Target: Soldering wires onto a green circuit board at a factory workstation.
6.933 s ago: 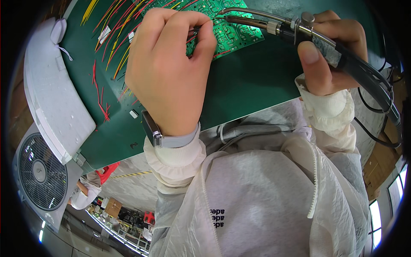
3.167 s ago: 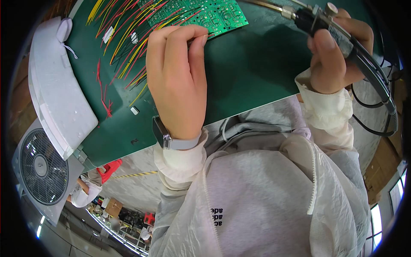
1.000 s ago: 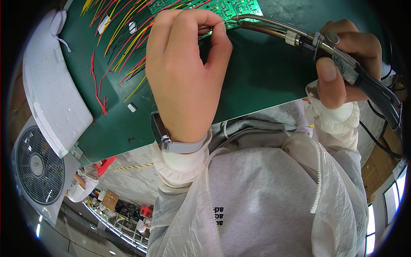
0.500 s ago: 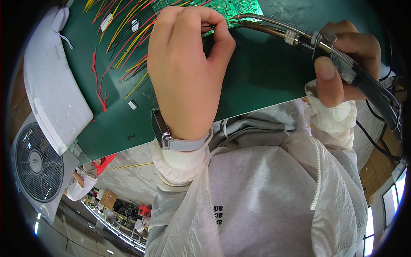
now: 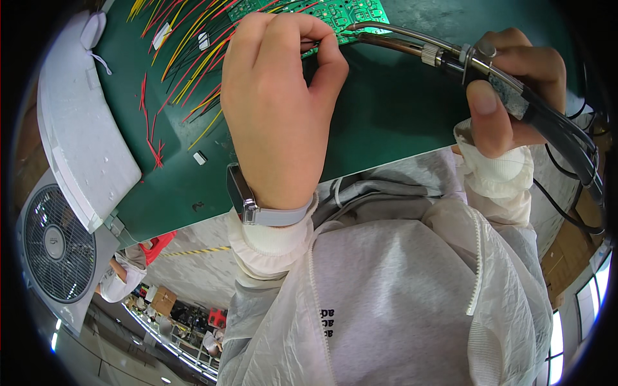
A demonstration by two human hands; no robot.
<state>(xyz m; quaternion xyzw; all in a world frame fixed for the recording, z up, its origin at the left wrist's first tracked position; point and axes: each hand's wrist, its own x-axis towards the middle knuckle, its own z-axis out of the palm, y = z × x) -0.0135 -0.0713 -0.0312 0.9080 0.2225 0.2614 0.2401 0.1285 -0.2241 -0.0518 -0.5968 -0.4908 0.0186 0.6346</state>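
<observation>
My left hand (image 5: 280,109), with a watch at its wrist, pinches a thin dark wire (image 5: 310,45) between thumb and forefinger at the edge of the green circuit board (image 5: 364,11). My right hand (image 5: 515,96) is closed round a soldering iron (image 5: 454,61) with a curved metal feed tube above its shaft. The iron's tip and the tube's end meet close to my left fingertips, at the board's near edge. Whether the tip touches the wire is too small to tell. Red, yellow and black wires (image 5: 193,58) fan out left of my left hand, partly hidden by it.
Loose red wires (image 5: 149,122) and a small white piece (image 5: 199,157) lie on the green table mat (image 5: 386,116). A white foam sheet (image 5: 84,122) lines the left edge, with a fan (image 5: 55,241) below it. Black cables (image 5: 566,219) hang at the right. Another person (image 5: 122,273) is at lower left.
The circuit board and the soldering iron have shifted slightly left, along with my right hand. My left fingertips have moved a little left too, still pinching the wire.
</observation>
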